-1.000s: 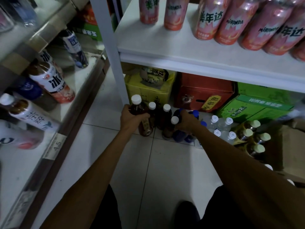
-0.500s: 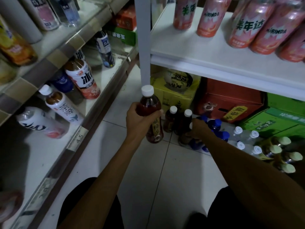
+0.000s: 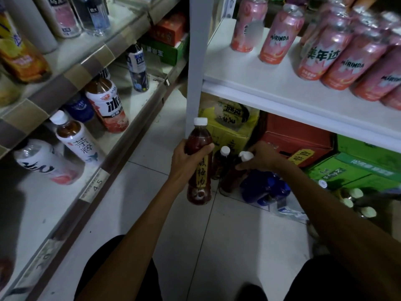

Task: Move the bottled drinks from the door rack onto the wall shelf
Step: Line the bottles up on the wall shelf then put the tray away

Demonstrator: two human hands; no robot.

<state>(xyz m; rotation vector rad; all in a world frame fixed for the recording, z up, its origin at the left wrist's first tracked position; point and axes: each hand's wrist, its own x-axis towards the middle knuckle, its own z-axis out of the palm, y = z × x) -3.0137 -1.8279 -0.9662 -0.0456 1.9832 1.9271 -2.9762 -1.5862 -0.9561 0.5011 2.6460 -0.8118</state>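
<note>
Floor: we saw pale tiles (image 3: 152,213); dark white-capped bottles (image 3: 221,166) were on them, just beside a cluster of blue-capped bottles (image 3: 267,190).
Under the white shelf: we made out a yellow carton (image 3: 230,131), a red carton (image 3: 297,144) and a green carton (image 3: 358,168) side by side on the floor.
White shelf (image 3: 271,90): pink Mirinda cans (image 3: 282,33) stood on it, crowded toward the right.
Lower left shelf (image 3: 39,203): we noted a white-labelled tea bottle (image 3: 76,140) and a red-and-white bottle (image 3: 108,105) among others.
Upper left shelf (image 3: 86,51): an orange bottle (image 3: 19,59) stood near its edge.
</note>
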